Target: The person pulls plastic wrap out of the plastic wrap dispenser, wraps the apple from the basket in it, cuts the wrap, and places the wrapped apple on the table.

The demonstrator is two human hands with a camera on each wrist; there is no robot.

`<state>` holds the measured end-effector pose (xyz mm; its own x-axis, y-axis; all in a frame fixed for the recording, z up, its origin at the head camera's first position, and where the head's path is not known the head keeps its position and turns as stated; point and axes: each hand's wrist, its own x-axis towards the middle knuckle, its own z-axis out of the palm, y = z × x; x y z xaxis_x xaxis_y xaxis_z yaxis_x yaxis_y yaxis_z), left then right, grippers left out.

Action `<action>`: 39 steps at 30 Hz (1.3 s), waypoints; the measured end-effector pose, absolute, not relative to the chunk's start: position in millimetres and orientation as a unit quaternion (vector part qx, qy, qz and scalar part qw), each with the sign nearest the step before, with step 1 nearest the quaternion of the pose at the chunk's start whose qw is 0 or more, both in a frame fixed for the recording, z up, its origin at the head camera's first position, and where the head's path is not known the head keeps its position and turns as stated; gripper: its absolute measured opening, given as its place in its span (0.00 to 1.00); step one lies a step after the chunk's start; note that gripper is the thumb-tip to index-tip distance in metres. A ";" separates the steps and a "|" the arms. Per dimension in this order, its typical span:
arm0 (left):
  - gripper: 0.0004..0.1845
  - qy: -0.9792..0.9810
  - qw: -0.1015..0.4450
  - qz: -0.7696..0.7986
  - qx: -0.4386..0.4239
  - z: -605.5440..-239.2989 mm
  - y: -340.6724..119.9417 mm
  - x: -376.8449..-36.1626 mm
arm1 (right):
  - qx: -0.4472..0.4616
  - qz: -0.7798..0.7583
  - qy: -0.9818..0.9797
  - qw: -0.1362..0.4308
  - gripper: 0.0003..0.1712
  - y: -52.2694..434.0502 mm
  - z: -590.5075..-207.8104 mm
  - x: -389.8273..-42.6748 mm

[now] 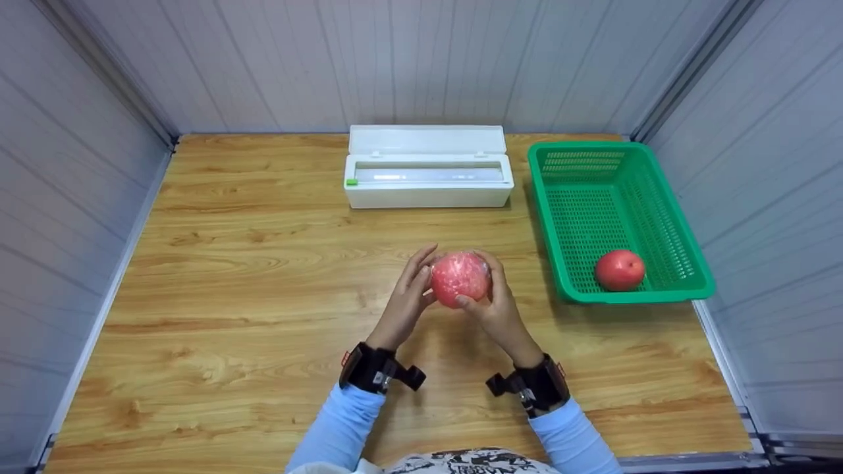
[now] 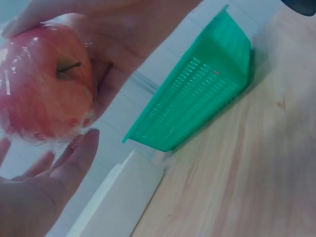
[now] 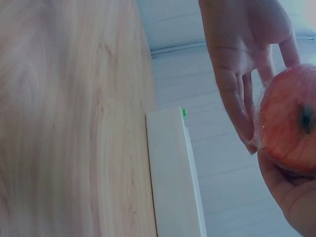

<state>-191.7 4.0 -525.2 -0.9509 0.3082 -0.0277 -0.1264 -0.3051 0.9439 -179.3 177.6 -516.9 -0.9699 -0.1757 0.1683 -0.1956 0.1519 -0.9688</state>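
Observation:
A red apple [image 1: 460,279] in clear plastic film is held up above the table between both hands. My right hand [image 1: 499,316] grips it from the right, with the thumb on its near side and the fingers round the back. My left hand [image 1: 405,303] is at its left side, fingers fairly straight and touching the film. In the left wrist view, the stem of the wrapped apple [image 2: 47,84] shows on its underside. Film wrinkles along the edge of the apple [image 3: 289,121] in the right wrist view.
A white cling film dispenser [image 1: 428,197] stands at the back middle, its lid raised, with a green slider at its left end. On the right, a green plastic basket [image 1: 550,230] holds another red apple [image 1: 620,270]. Pale panel walls [image 1: 421,66] enclose the wooden table [image 1: 230,296].

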 end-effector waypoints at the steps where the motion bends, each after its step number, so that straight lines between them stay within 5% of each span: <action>1: 0.26 0.574 0.133 0.804 0.082 -525.0 4.9 -191.5 | 0.119 0.644 -0.756 0.010 0.43 178.8 -517.5 -179.8; 15: 0.36 0.640 0.147 0.739 0.150 -525.8 31.4 -204.0 | 0.080 0.626 -0.775 0.002 0.38 208.7 -517.5 -185.3; 25: 0.36 0.682 0.137 0.671 0.257 -516.8 53.0 -216.5 | 0.146 0.487 -0.860 -0.041 0.57 254.2 -490.9 -186.1; 39: 0.35 0.753 0.060 0.495 0.429 -505.3 95.8 -234.7 | 0.166 0.382 -0.908 -0.043 0.58 296.6 -470.3 -189.1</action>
<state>-234.7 95.8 -505.3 -0.6250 0.7058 0.3335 0.5865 0.1426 0.7973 -189.1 296.6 -470.3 -0.9412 -0.3344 0.0485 -0.2687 0.6537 -0.7074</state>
